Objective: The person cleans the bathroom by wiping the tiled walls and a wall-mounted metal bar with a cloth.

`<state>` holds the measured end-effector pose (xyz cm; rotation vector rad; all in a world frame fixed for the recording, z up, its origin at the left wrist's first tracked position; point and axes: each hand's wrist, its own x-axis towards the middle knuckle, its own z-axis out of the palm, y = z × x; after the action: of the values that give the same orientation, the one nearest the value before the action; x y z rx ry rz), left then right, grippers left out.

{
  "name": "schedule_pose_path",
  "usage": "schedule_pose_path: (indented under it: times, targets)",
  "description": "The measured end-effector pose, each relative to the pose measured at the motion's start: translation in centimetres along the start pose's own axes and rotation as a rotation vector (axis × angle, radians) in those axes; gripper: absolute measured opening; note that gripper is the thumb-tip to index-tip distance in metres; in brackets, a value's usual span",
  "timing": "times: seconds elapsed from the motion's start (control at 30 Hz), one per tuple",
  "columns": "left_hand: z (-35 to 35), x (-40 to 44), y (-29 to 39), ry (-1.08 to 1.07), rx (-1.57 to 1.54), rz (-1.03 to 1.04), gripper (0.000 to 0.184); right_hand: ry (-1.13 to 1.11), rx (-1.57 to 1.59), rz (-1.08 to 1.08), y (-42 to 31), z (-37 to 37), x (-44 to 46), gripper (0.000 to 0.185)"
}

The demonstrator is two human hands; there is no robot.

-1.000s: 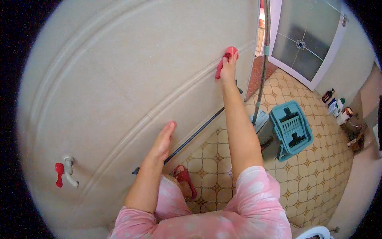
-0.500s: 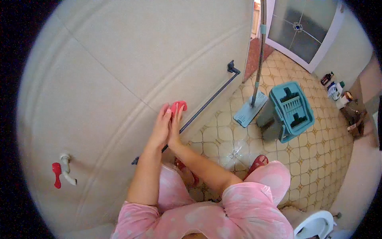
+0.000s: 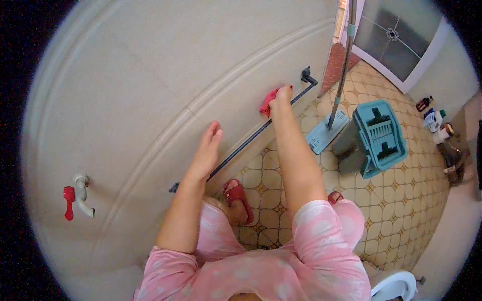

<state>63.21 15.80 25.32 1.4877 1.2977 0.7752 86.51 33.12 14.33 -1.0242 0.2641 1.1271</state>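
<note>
My right hand (image 3: 281,98) is wrapped round a red cloth (image 3: 268,104), which lies against the light wall (image 3: 150,90) just above the dark towel bar (image 3: 248,140). Left of it, my left hand (image 3: 208,150) rests near the wall with its fingers stretched out and nothing in it. The bar runs slantwise along the wall, passing behind my left wrist.
A red-handled tap (image 3: 69,202) sticks out of the wall at the left. On the tiled floor (image 3: 391,210) stand a teal-rimmed bucket (image 3: 369,155) and a flat mop (image 3: 329,131). Bottles (image 3: 436,121) line the right wall near the door (image 3: 396,40). A toilet (image 3: 396,287) is at bottom right.
Half a second ago both hands were together at the cloth. Since then my right hand has moved right along the wall with the cloth, away from my left hand.
</note>
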Motion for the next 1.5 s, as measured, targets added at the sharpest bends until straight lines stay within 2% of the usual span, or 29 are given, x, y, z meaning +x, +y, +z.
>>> schedule_pose_path:
  times: [0.03,0.13,0.17,0.27,0.33,0.4,0.43,0.5,0.57,0.67,0.7,0.83,0.9,1.0,1.1,1.2,1.33,1.43,1.5]
  targets:
    - [-0.1,0.1,-0.2,0.000,0.003,0.005,0.055,0.053,-0.032,-0.034,0.4,0.0,0.9,0.048]
    - [-0.3,0.7,-1.3,0.000,-0.007,0.022,0.054,0.195,-0.337,-0.536,5.8,-0.2,2.4,0.049]
    - [-0.2,0.8,-1.5,0.004,-0.028,0.028,0.054,0.189,-0.462,-0.404,6.8,-0.3,2.0,0.049]
    - [0.2,0.6,-1.0,-0.002,-0.063,0.054,0.054,0.200,-0.647,-0.418,10.1,-1.2,-1.5,0.053]
    - [0.3,0.8,-0.7,-0.008,-0.063,0.081,0.054,0.138,-0.376,-0.336,13.2,-1.8,-2.2,0.057]
    - [0.4,0.8,-0.9,-0.013,-0.053,0.094,0.054,0.145,-0.533,-0.305,15.0,-1.9,-5.9,0.055]
    - [0.5,0.6,-0.4,-0.018,-0.054,0.070,0.053,0.059,-0.331,-0.200,16.9,-2.2,-6.5,0.044]
    - [0.9,0.0,1.2,-0.022,-0.054,0.028,0.053,-0.161,-0.046,-0.026,18.6,-3.3,-7.5,0.035]
    - [1.4,0.0,1.4,-0.039,-0.031,0.031,0.051,-0.422,0.120,0.119,18.6,-4.0,-9.3,0.037]
    - [1.4,0.9,0.7,-0.032,0.020,0.076,0.049,-0.408,0.042,0.160,12.3,-5.3,-13.5,0.038]
    - [1.5,1.1,-0.1,-0.027,0.040,0.087,0.048,-0.428,0.085,0.056,9.4,-5.2,-16.5,0.033]
    - [0.2,3.1,-3.4,-0.094,0.056,0.072,0.046,-0.536,0.176,-0.324,4.1,-6.1,-16.4,0.027]
    - [-0.8,3.3,-4.4,-0.177,0.023,0.039,0.046,-0.441,0.231,-0.434,0.9,-7.1,-16.8,0.021]
    - [-1.5,3.1,-5.3,-0.239,0.120,0.023,0.044,-0.263,0.245,-0.458,0.9,-10.5,-11.5,0.015]
    - [-1.2,3.0,-5.9,-0.193,0.352,0.071,0.043,-0.154,0.391,-0.198,4.8,-12.6,-5.9,0.012]
    - [-1.2,2.9,-6.4,-0.173,0.497,0.147,0.043,-0.352,0.398,-0.113,8.4,-12.5,-2.7,0.011]
    - [-2.1,2.8,-7.6,-0.216,0.549,0.101,0.045,-0.497,0.134,-0.305,10.1,-10.8,1.3,0.017]
    - [-2.8,2.0,-7.5,-0.217,0.470,0.046,0.045,-0.319,0.140,-0.429,10.9,-9.4,0.7,0.014]
    - [-2.7,1.8,-7.1,-0.204,0.383,0.021,0.046,-0.428,-0.068,-0.374,11.0,-10.2,-1.1,0.012]
